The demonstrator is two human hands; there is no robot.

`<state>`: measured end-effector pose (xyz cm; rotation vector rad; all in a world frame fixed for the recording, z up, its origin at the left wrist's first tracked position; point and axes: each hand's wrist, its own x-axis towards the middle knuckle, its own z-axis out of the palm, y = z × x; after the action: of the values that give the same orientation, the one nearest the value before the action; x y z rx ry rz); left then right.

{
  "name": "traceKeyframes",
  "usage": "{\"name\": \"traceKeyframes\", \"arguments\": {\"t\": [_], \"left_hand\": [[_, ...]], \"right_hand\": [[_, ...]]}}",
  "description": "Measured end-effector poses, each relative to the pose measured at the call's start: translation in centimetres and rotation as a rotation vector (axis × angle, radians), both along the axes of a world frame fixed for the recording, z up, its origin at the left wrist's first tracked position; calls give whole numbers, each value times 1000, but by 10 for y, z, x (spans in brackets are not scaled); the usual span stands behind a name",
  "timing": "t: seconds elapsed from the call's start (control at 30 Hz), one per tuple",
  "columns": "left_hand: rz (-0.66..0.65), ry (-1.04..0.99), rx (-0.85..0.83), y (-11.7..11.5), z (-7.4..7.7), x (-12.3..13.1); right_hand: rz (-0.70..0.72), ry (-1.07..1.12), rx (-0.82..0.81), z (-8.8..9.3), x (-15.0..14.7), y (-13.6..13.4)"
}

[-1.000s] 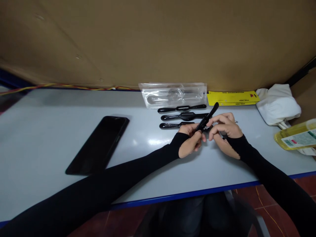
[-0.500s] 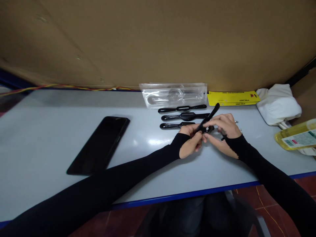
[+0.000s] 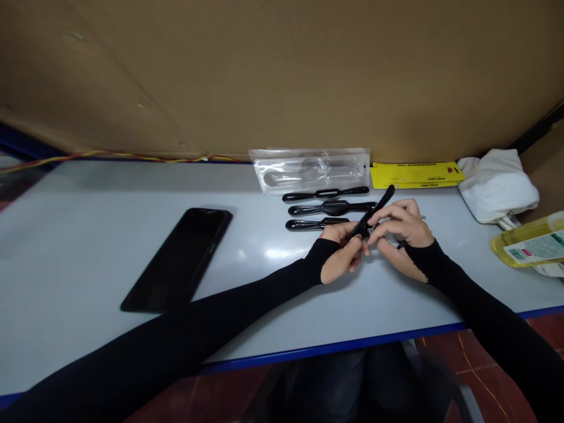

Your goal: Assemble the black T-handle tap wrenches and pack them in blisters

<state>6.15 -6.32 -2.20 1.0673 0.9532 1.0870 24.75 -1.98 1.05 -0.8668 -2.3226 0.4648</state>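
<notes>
My left hand (image 3: 341, 252) is closed around the near end of a black spokeshave (image 3: 382, 202), which tilts up and to the right. Against the middle of that tool my right hand (image 3: 403, 226) has its fingers bent and drawn together. A small silvery part shows at its fingertips, too hidden to name. Behind my hands lie more black spokeshave bodies: one at the back (image 3: 326, 194), one in the middle (image 3: 330, 208) and one in front (image 3: 311, 225), partly covered by my left hand. A small metal piece (image 3: 423, 217) peeks out beyond my right hand.
Clear plastic blister packs (image 3: 312, 170) and yellow printed cards (image 3: 416, 175) lie along the cardboard wall. A white cloth bundle (image 3: 500, 182) and a bottle of yellow liquid (image 3: 533, 241) are at right. A black phone or tablet (image 3: 176, 258) rests at left on the table (image 3: 259, 317).
My right hand has shifted slightly right and its fingers have curled more at the spokeshave's middle. The tool's upper end has moved a little to the right. My left hand holds nearly still.
</notes>
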Motion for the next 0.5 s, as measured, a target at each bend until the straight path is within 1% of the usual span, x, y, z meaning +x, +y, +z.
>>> {"name": "traceKeyframes", "arguments": {"t": [0.07,0.13,0.23,0.33,0.5], "left_hand": [[2,-6,-1,0,0,0],[-13,-2,-10,0,2,-1],[-45,19,-21,0,4,-3],[-49,34,-2,-1,7,-3],[-36,16,-8,-1,6,-3]], "right_hand": [[-50,16,12,-1,0,0],[-71,10,2,-2,-1,1],[-45,3,-8,-3,-1,2],[-16,6,11,-2,-1,1],[-44,27,10,-3,-1,1]]}}
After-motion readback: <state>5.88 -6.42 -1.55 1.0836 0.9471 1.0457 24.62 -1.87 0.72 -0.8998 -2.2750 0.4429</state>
